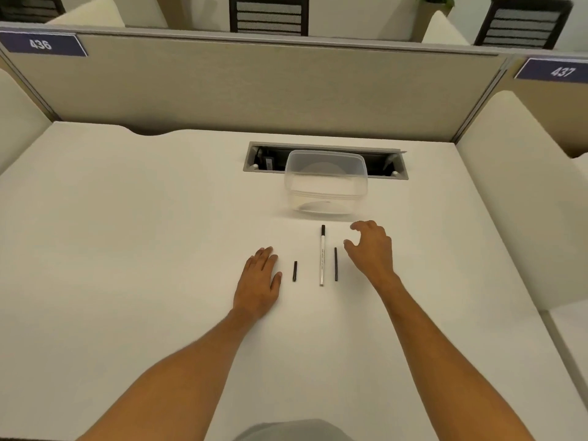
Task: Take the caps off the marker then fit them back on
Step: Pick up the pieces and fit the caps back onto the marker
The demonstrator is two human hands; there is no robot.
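Grey-clad lap (pixel 294 430) is seen at the bottom edge, nearest the camera, with two bare forearms extended over the white table (pixel 127 249).

Landmark: white marker (pixel 322 261), laid flat on the table, pointed away from the person, black section at its far end, near end white.

- Short black cap (pixel 295 271) is laid on the table left of the marker, parallel to it, well apart from it.
- Long black cap (pixel 336 264) is laid just right of the marker, parallel, not touching.
- Left hand (pixel 259 281) is laid palm-down left of the short cap, fingers flat and close together, nothing held.
- Right hand (pixel 370 249) is held right of the long cap, fingers spread and curled, nothing gripped. Contact with the table cannot be told.
- Clear plastic container (pixel 326 183) is placed beyond the marker, empty, partly over the cable tray slot (pixel 385 163).
- Beige partition (pixel 254 87) is set behind that, with labels 436 (pixel 41 44) and 437 (pixel 561 71).
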